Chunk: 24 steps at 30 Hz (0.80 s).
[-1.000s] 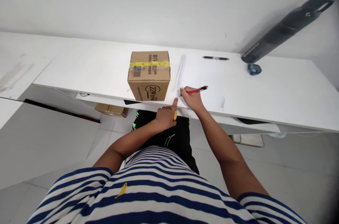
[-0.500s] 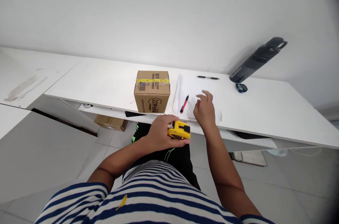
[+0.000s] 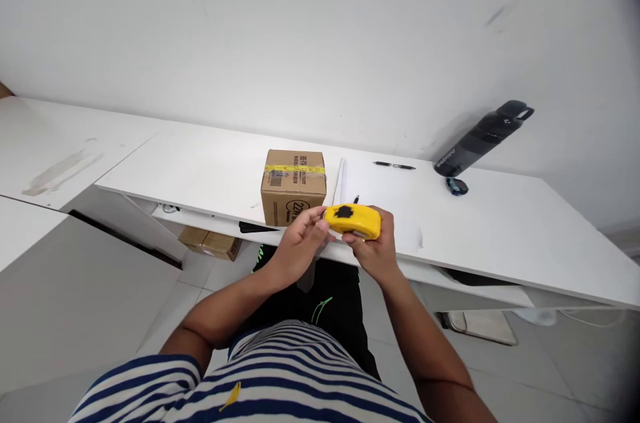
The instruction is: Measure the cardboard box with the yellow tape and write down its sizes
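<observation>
A yellow tape measure [image 3: 353, 220] with a black patch is held up in front of the desk's near edge. My right hand [image 3: 376, 251] is wrapped round its right end. At its left end, the thumb and fingers of my left hand [image 3: 299, 248] are pinched together; whether they grip the case or the tape's tip I cannot tell. Just beyond my left hand stands a cardboard box [image 3: 294, 183] with yellow tape across its top. Behind the tape measure lie white sheets of paper [image 3: 370, 176]. A pen's dark tip [image 3: 357, 198] shows there, its body hidden.
A black pen [image 3: 395, 165] lies at the back of the white desk [image 3: 210, 163]. To the right, a dark bottle [image 3: 483, 140] stands near the wall beside a small dark object [image 3: 457, 186]. Under the desk, small cardboard boxes [image 3: 210, 242] sit at the left.
The tape measure has passed from my left hand into my right, moving up and to the right. My right hand has come off the paper area, and my left now pinches at the measure's left end.
</observation>
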Available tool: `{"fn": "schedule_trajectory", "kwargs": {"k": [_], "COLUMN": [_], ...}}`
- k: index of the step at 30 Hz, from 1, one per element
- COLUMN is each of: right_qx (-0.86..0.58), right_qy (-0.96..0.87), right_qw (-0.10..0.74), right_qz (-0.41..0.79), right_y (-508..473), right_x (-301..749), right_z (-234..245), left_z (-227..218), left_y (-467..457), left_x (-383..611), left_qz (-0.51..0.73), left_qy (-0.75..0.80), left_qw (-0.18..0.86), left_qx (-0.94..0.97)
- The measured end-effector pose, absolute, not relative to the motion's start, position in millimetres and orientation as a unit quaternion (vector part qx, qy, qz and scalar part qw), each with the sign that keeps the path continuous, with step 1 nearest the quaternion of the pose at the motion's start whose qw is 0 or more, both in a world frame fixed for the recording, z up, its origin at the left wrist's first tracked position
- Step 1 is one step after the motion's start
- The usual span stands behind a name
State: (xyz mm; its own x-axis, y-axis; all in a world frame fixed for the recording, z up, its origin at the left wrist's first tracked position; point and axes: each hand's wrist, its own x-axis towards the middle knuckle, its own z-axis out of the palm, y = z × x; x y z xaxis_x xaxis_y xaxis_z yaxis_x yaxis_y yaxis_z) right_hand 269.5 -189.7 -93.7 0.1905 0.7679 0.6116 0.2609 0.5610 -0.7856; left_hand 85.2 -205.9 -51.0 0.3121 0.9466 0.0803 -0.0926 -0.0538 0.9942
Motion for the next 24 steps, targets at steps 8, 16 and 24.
{"fn": "schedule_trajectory", "kwargs": {"k": [8, 16, 24], "right_qx": [-0.375, -0.430, -0.445], "right_qy": [-0.699, -0.653, -0.679], "right_qw": [0.598, 0.552, 0.505], "right_qz": [0.117, 0.290, 0.293], "right_y": [-138.9, -62.1, -71.5], "right_x": [315.8, 342.1, 304.1], "right_z": [-40.3, -57.7, -54.9], "left_z": [4.2, 1.1, -21.9], "left_y": [-148.5, -54.3, -58.9], "left_x": [12.3, -35.1, -19.4], "left_qz": [0.466, 0.386, 0.335], "left_qy": [0.416, 0.564, 0.543], "left_qw": [0.539, 0.452, 0.474], "left_qx": [0.565, 0.573, 0.607]}}
